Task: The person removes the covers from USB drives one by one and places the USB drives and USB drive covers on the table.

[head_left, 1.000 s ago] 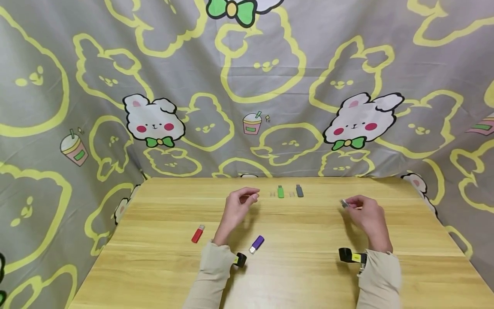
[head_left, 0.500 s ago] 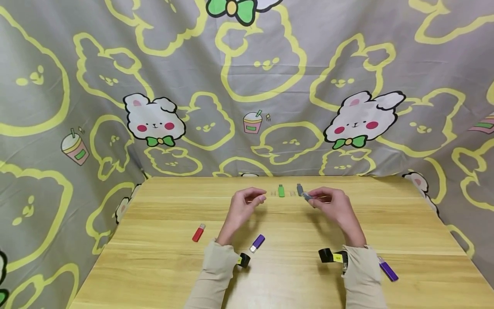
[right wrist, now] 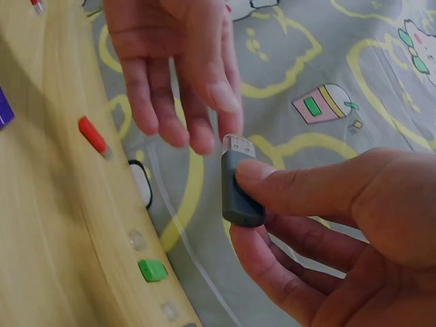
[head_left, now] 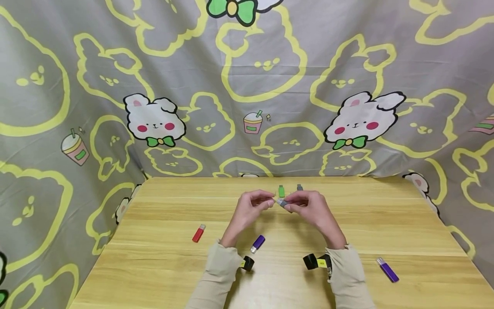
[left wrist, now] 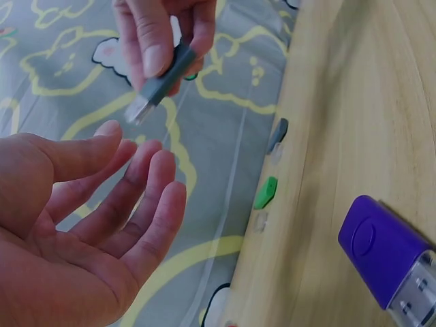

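My right hand (head_left: 310, 208) pinches a dark grey USB flash drive (right wrist: 240, 194) between thumb and fingers, above the table. A clear cap (right wrist: 238, 144) covers its metal plug, which points toward my left hand (head_left: 248, 210). In the left wrist view, the left thumb and fingers are loosely bent, just short of the plug end, with nothing held. Behind the hands, a green flash drive (head_left: 281, 191) lies with its plug bare. Another grey flash drive (head_left: 299, 187) beside it is partly hidden by the right hand.
A red flash drive (head_left: 198, 234) lies left on the wooden table (head_left: 154, 274). One purple drive (head_left: 257, 244) lies between the forearms, another purple drive (head_left: 387, 270) at right. Small clear caps (right wrist: 136, 240) lie near the green drive. A patterned curtain (head_left: 208, 77) surrounds the table.
My right hand has carried the grey flash drive leftward from the right side to the middle. My left hand has shifted slightly right, toward it. The right purple drive has come into view.
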`<state>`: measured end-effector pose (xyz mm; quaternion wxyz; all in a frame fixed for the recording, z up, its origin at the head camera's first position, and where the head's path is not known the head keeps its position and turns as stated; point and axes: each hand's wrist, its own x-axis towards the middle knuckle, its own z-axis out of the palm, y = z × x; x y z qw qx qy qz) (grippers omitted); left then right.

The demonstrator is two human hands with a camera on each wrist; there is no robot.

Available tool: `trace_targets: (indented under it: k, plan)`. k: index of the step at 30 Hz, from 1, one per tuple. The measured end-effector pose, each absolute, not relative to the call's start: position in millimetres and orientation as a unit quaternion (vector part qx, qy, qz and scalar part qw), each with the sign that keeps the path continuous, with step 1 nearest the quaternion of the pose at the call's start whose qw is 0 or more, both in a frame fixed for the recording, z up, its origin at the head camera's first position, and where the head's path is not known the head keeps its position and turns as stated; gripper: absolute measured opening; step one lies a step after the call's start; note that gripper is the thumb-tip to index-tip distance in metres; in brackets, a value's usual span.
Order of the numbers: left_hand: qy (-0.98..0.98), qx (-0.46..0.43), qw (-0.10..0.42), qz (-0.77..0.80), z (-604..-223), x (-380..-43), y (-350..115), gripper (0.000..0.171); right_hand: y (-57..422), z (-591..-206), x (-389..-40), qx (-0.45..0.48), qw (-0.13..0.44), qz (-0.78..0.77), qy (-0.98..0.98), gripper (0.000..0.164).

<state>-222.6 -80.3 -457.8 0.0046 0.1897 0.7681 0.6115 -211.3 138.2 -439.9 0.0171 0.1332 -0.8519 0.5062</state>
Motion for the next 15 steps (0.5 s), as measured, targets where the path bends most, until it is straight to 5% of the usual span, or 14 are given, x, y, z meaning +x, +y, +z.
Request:
trace_targets:
  k: [15]
  plan:
    - [0.757, 0.190, 0.014, 0.625, -457.9, -222.6, -75.8, 0.011, 125.8, -437.6, -208.5, 0.155, 0.021, 0.501, -0.851, 0.013]
